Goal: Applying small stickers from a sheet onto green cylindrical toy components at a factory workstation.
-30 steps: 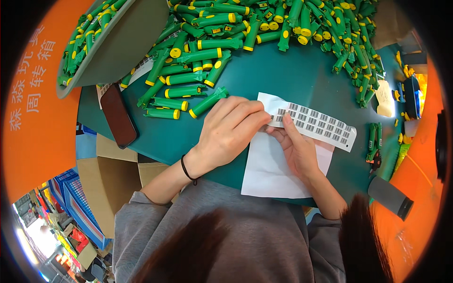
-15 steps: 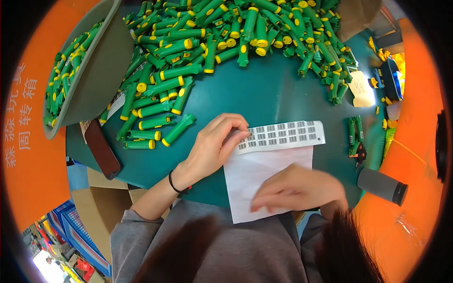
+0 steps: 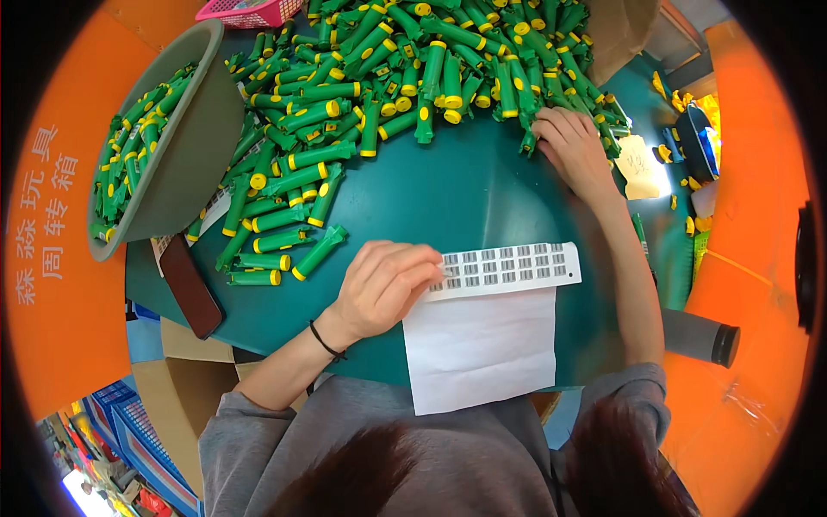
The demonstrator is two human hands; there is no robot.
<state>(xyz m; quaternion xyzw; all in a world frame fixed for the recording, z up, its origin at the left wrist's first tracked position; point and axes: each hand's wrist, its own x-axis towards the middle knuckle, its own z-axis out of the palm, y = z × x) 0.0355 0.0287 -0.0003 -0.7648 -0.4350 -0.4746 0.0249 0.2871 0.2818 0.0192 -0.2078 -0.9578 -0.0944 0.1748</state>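
Note:
A white sheet of barcode stickers (image 3: 508, 269) lies across a larger blank white paper (image 3: 482, 345) near the table's front edge. Over the sheet's left end, my left hand (image 3: 386, 289) is closed in a pinch, with a small pale sticker showing at the fingertips. My right hand (image 3: 575, 153) has its fingers bent round the end of a green plastic tube (image 3: 527, 136) at the near right edge of the heap. Many green tubes with yellow caps (image 3: 435, 69) make up this heap at the back of the dark green table.
A grey-green tub (image 3: 185, 164) of similar tubes tilts at the left. A brown phone (image 3: 191, 289) lies below it. A grey cylinder (image 3: 699, 336) is beyond my right forearm. Beige card (image 3: 644, 168) lies at the right, a pink basket (image 3: 250, 12) at the back.
My right hand has gone from above the blank paper forward to the heap's right edge. My left hand stays pinched at the sticker sheet's left end. The view has shifted slightly.

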